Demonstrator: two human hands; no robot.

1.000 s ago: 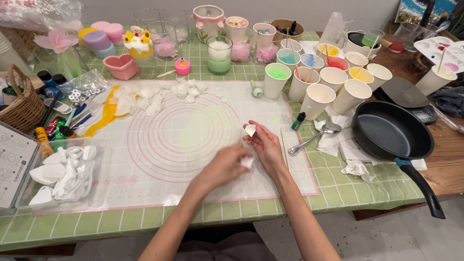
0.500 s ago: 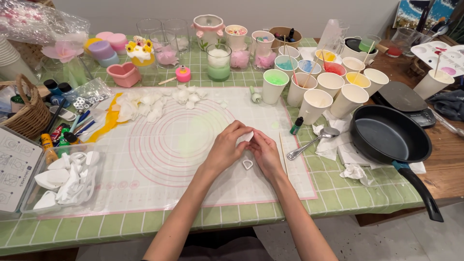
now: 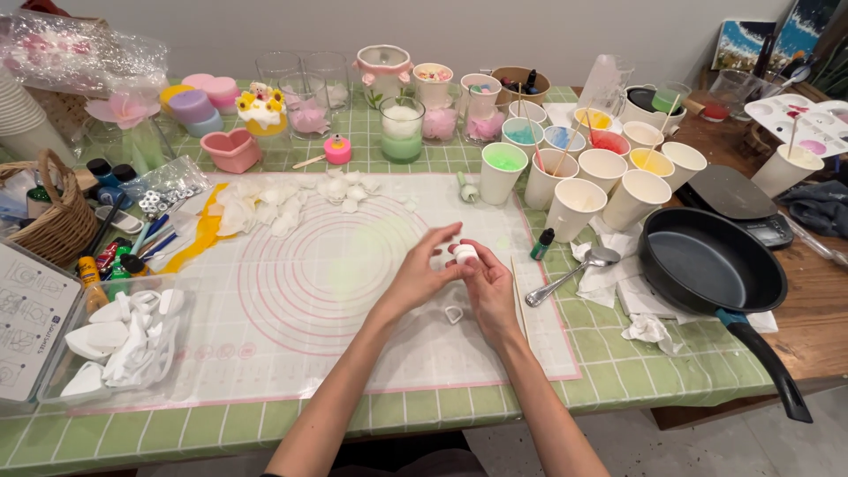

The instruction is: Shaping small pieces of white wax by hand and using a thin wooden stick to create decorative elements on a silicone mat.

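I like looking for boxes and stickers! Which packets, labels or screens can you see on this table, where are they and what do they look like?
Printed card: far left edge, flat, white with small grey drawings.
Clear bag: left, beside the basket, see-through, full of little round metal bits.
Kitchen scale: right, behind the black pan, dark and flat; its small display strip is too small to tell.
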